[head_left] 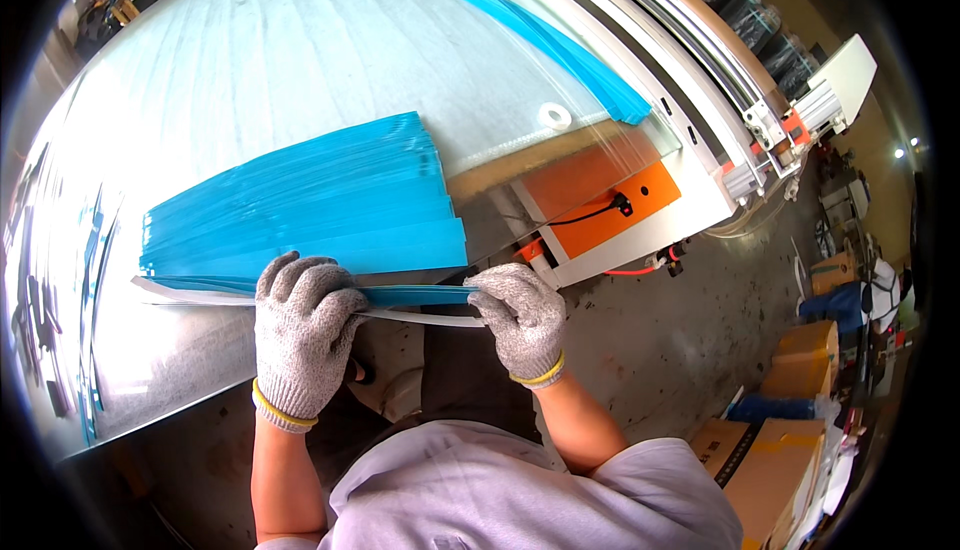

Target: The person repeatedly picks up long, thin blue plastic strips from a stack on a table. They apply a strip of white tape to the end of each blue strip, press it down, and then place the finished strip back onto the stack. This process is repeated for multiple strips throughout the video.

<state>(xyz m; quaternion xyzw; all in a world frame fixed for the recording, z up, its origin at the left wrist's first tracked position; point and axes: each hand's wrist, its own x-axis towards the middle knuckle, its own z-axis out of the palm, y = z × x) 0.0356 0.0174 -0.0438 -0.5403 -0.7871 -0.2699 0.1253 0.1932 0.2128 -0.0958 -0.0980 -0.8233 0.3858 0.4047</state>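
Pale shirt (530,490) nearest | blue strips (415,295) | held between both gloved hands (308,325) (520,318)

At eight and five o'clock, the left hand (308,325) and right hand (520,315) wear gloves (300,350) of speckled grey-and-white knit edged in yellow, while the strips (420,295) between them are deep teal-blue above a whitish strip (425,320). The stack (310,195) at ten is bright turquoise with fine lengthwise streaks, and the bundle (575,60) at one matches its colour, both against a milky, green-white desk (350,30) faintly streaked toward eleven. The panel (590,200) at two is vivid orange, the shirt (510,490) at six plain pale lavender-grey, and the box (775,470) at four brown with a black band (735,460).
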